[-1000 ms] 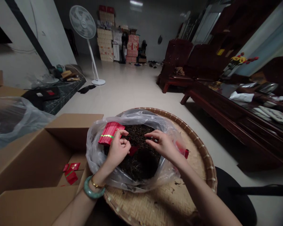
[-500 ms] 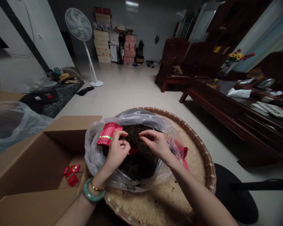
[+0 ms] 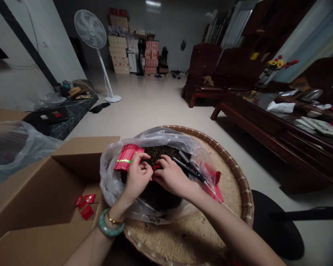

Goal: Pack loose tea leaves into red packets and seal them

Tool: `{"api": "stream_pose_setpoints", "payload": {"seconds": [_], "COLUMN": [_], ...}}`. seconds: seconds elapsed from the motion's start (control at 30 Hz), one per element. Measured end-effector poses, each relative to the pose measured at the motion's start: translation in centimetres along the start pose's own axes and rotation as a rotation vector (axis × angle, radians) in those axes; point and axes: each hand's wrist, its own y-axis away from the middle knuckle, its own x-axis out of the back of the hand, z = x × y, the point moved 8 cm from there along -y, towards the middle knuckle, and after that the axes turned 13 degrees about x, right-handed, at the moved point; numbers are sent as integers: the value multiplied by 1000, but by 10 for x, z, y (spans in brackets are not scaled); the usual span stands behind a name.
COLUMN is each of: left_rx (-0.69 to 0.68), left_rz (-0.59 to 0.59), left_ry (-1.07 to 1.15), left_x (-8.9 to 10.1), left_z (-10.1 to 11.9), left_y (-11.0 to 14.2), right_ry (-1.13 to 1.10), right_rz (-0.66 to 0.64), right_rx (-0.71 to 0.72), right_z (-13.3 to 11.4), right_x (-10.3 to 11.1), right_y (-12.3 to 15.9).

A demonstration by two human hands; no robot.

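My left hand [image 3: 137, 177] is closed round a stack of red packets [image 3: 127, 157] with a gold band, held over a clear plastic bag [image 3: 111, 173] of dark loose tea [image 3: 162, 153]. My right hand [image 3: 170, 176] is curled beside it, fingertips pinching a small red packet [image 3: 156, 168] between the two hands. A thin dark tool with a long handle [image 3: 192, 170] lies across the bag just right of my right hand. The bag rests in a round woven bamboo tray [image 3: 233, 184].
An open cardboard box [image 3: 44, 192] stands at the left with a few red packets [image 3: 84, 206] on its floor. Another plastic bag [image 3: 11, 147] lies at far left. A dark wooden table [image 3: 280, 136] and chairs fill the right. A standing fan [image 3: 93, 31] is behind.
My right hand has moved left and down from above the tea to meet the left hand at the small red packet. The dark tool has come into sight.
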Motion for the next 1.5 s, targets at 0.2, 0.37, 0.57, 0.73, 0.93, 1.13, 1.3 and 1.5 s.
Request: {"api": "stream_pose_setpoints", "payload": {"seconds": [0.2,0.37,0.57,0.73,0.93,1.13,1.3,1.5], "left_rx": [-67,16,42,1,-59,-131,-100,32], "left_rz": [-258,-497,-384,-343,-413,-498,-435,-442], "left_ry": [-322,-460,-464,-478,-415,-505,-490,-368], "left_x": [2,-18,-31,-36,-36,-38,-38,-51], "left_z": [8,-14,-31,-38,-36,-37,-45,-53], "left_y": [-8,-8,-5,2,12,21,19,25], "right_ry": [-252,-416,-294,-131,-41,-33,-32,-147], "right_rz": [-22,29,115,-36,-60,-107,5,-27], "right_rx": [-12,76,26,89,224,311,198,138], "right_z": [15,13,17,9,-12,-31,-26,-16], "right_x": [9,29,55,46,52,65,75,62], "right_y": [7,14,29,29,29,35,38,37]}}
